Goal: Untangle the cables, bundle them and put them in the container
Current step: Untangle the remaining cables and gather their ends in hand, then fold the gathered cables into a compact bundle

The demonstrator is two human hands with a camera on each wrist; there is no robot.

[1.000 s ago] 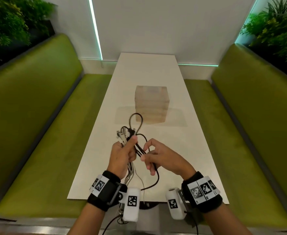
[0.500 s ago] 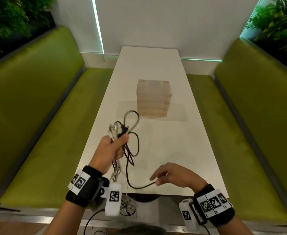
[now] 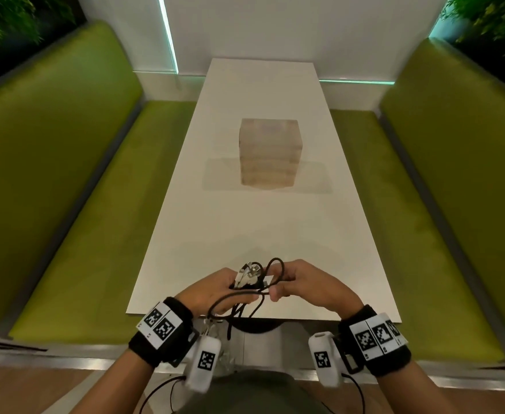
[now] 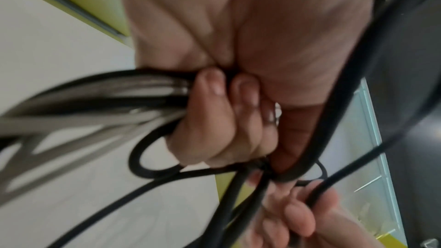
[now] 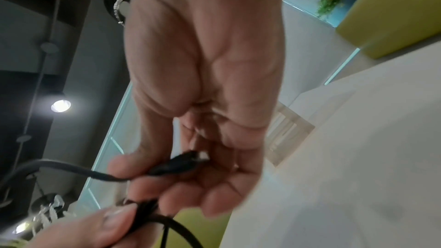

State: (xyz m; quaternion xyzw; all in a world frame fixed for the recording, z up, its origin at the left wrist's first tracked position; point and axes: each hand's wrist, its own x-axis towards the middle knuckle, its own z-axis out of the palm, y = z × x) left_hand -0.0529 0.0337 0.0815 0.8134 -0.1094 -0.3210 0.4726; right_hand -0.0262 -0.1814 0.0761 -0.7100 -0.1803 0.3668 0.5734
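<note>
Cables [image 3: 246,286] are held over the table's [image 3: 263,228] near edge, well short of the wooden container [image 3: 270,152]. Left hand [image 4: 229,118] is clenched around the bunch. Right hand [image 5: 190,169] pinches a black plug [image 5: 177,163]; untangling is judged underway, the plug to be drawn free next.

The head camera looks forward and down from above over the white table [image 3: 263,222] at both hands, while each wrist camera looks from very near along its own palm toward the fingers, and all three share the black cable [image 3: 246,297] between the hands.
</note>
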